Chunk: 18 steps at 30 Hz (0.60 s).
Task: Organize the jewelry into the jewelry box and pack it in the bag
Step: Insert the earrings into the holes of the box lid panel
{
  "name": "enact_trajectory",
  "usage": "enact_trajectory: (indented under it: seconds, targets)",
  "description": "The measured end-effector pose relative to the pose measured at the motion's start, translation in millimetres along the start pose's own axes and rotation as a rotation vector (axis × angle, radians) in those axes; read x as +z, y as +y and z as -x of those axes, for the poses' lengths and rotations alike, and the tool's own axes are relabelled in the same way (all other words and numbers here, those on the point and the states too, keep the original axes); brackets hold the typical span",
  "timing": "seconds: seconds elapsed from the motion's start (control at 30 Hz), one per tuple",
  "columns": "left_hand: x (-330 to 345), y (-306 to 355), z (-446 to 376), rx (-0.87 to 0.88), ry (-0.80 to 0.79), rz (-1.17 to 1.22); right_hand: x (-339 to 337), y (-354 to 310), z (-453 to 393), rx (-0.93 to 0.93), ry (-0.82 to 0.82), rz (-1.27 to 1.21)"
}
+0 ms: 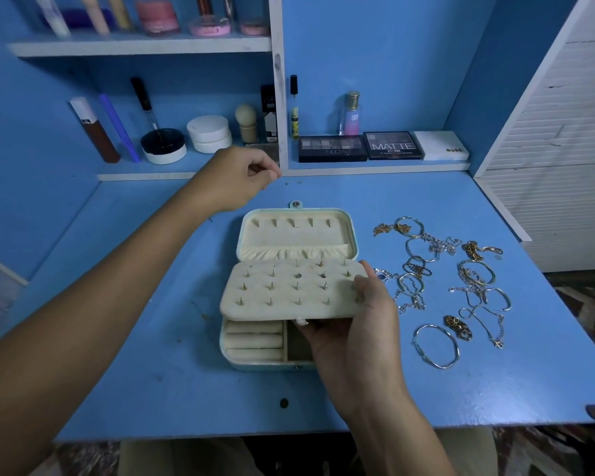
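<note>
**Open jewelry box, earring panel lifted**

Blue desk (152, 338) filling the view, with a shelf unit (141, 46) of cosmetics along the far side. Open jewelry box (255, 352) at the middle of the desk, lid (296, 231) lying back on the far side, cream lining, ring rolls in the near-left compartment. Cream earring panel (282, 290) tilted up over the base, studded with posts in rows. Loose jewelry (440, 283) spread on the desk just right of the box: bangles, chains, small gold pieces, some overlapping. Right hand (358, 324) gripping the panel's right end, thumb on top, fingers curled underneath. Left hand (241, 176) raised beyond the box's far-left corner, fingertips pinched together; cannot tell whether anything sits between them. Three makeup palettes (382, 147) on the low far-right shelf.
</note>
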<state>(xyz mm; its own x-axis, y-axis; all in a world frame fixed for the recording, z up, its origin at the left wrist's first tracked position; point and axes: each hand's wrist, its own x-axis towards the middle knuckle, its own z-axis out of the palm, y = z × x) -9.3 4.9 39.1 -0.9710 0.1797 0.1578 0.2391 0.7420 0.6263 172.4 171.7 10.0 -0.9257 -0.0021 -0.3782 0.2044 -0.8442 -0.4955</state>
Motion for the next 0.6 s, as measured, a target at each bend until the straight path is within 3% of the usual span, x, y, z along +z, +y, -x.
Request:
enact_trajectory:
  seconds: [0.4,0.6]
  targets:
    - [-4.4,18.1,70.7,0.093,-0.232,0.171,-0.3,-0.2,-0.5,0.003,-0.005,-0.012]
    - [-0.5,21.2,79.6,0.076,-0.327,0.123,-0.5,-0.4,-0.8,0.001,-0.011,-0.01]
